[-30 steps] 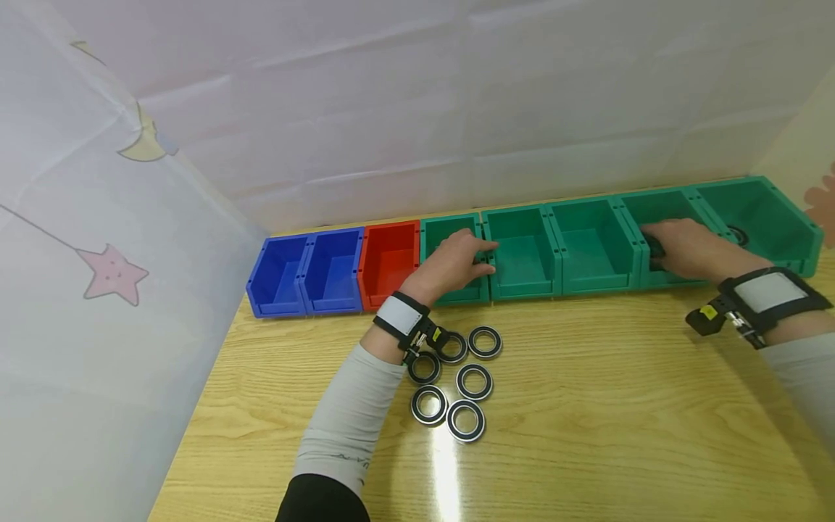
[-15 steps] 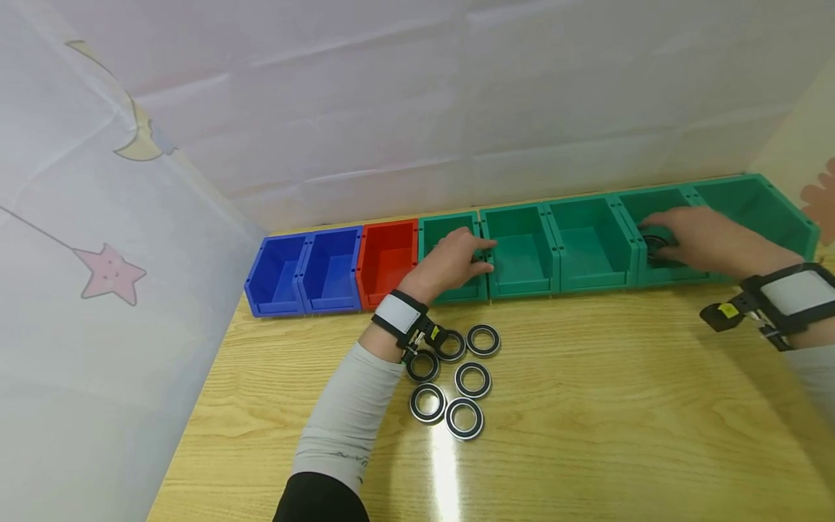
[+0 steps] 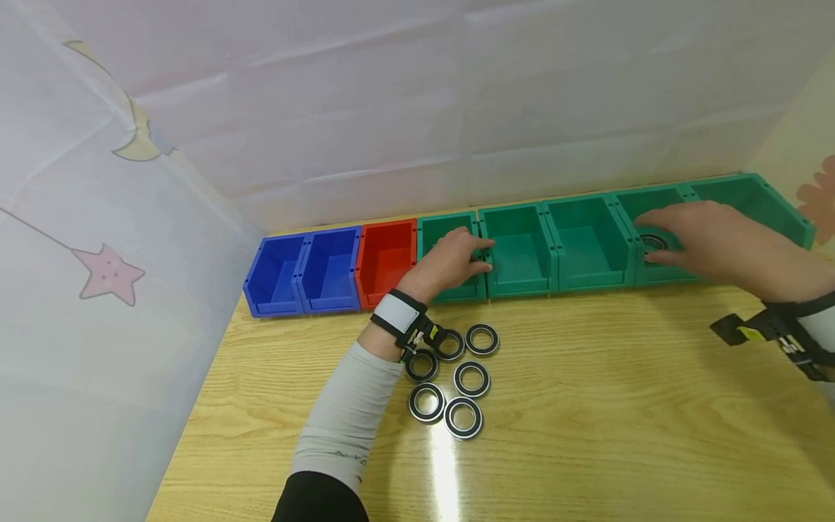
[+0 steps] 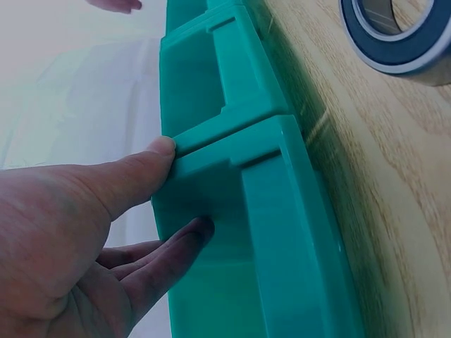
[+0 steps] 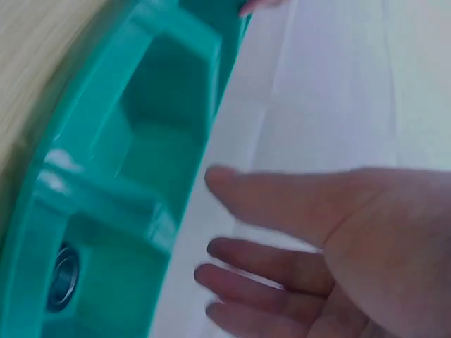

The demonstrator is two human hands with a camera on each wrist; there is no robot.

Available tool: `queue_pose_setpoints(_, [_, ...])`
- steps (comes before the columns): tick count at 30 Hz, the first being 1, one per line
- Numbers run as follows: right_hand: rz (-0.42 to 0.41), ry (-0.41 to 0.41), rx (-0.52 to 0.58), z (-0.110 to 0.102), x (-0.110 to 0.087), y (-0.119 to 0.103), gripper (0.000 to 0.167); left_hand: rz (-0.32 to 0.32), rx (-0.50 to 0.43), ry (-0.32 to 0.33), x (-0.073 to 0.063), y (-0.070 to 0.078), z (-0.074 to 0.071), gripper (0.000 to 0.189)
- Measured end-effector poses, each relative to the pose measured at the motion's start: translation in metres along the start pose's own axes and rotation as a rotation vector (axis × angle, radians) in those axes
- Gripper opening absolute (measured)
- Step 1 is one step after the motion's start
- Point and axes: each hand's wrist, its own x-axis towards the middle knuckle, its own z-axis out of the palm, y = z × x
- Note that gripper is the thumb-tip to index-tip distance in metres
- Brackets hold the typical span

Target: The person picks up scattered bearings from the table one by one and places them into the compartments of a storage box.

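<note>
My right hand (image 3: 711,239) hovers over the second green bin (image 3: 685,275) from the right end, fingers relaxed and thumb apart. Inside that bin lies a ball bearing (image 3: 652,244), a black ring with metal edges, partly covered by the hand. The right wrist view shows the bearing (image 5: 63,277) standing off from the empty right hand (image 5: 296,246). At the leftmost green bin (image 3: 466,290), my left hand (image 3: 450,264) reaches across the side wall. Its thumb touches the bin's rim in the left wrist view, while loosely bent fingers (image 4: 173,257) reach over the inside.
Several bearings (image 3: 462,417) lie on the wooden table (image 3: 587,406) in front of the bins, near the left forearm. A red bin (image 3: 388,261) and two blue bins (image 3: 333,268) continue the row leftward. A cloth-covered wall (image 3: 391,109) rises behind.
My right hand has let go of a bearing in the second bin from the right and lifted back toward the right. The left hand has stayed in place.
</note>
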Motion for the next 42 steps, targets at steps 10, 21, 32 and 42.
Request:
queue_pose_setpoints(10, [-0.272,0.123,0.09,0.003,-0.004,-0.062,0.05,0.005,0.001,0.005,-0.002,-0.001,0.001,0.051])
queue_pose_setpoints(21, [-0.492,0.142,0.134,0.017,0.01,-0.126,0.045,0.008,-0.001,0.001,-0.001,-0.002,0.0,0.05])
queue_pose_setpoints(32, [-0.599,0.066,0.148,0.043,0.028,-0.153,0.046,0.007,0.005,0.002,0.0,0.0,0.0,0.05])
queue_pose_setpoints(42, [-0.609,-0.005,0.221,0.066,0.042,-0.162,0.051,0.001,0.007,0.018,0.0,-0.002,0.001,0.05])
